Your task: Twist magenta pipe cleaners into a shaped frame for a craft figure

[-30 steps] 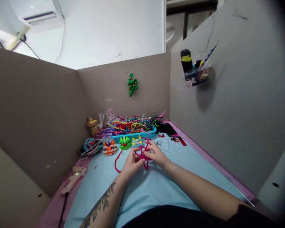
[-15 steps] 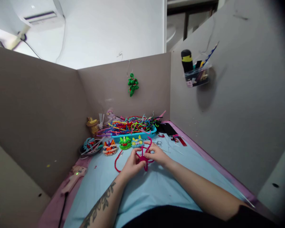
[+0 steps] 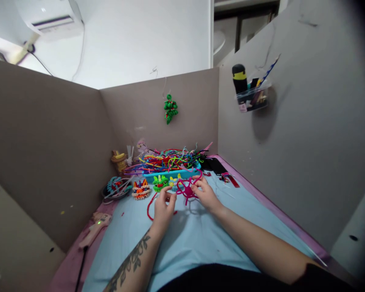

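Note:
A magenta pipe-cleaner piece, with a dense middle and looped arms around it, hangs above the blue cloth. My right hand pinches it at its right side. Just to its left is my left hand, its thumb and fingers curved and apart, with nothing seen between them. Behind my left wrist a red pipe cleaner lies curved on the cloth. Beyond the hands sit small pipe-cleaner animal heads: an orange and white one, a green one and a blue and yellow one, partly hidden by the magenta piece.
A blue tray heaped with coloured pipe cleaners stands at the back. Left of it are a dark bowl and a pink glue gun. A red strip lies at the right. Grey panels enclose the table.
My left hand has let go of the magenta piece and drawn back left. My right hand has lifted it slightly, and it has turned to face me more.

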A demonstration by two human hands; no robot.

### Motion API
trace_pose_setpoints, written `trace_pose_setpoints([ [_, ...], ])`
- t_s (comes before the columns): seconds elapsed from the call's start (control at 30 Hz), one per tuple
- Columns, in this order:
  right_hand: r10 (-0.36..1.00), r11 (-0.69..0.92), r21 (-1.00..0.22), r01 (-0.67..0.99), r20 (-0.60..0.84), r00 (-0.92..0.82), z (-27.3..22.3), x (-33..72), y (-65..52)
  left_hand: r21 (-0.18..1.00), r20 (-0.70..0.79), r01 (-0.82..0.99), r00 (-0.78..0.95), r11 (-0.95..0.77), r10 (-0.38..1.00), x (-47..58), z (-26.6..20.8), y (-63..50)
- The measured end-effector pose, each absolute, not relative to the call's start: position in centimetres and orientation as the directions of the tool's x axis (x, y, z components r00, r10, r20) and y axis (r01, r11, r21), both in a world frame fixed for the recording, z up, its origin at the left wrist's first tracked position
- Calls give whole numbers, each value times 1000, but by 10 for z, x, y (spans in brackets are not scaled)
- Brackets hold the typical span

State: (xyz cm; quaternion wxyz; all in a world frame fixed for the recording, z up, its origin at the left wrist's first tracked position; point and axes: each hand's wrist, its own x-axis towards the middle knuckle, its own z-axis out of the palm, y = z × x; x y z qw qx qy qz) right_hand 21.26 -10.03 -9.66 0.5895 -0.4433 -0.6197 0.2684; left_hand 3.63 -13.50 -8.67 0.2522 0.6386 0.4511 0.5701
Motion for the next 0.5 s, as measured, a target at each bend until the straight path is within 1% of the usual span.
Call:
trace_pose_setpoints([
  [0.07,855,472,-851,230,506,118,-97,210,-103,860,450,263,18,-438,893,39,-87,-138],
  [0.17,860,476,-853,213,502,92,-99,203,-107,899,390,188,62,-395,919,45,-87,-143],
  [0.33,878,463,-867,185,477,35,-100,192,-115,957,284,48,59,-287,957,52,-84,-143],
  [0.5,873,473,-865,170,486,45,-98,191,-119,961,275,6,27,-275,961,51,-86,-141],
])
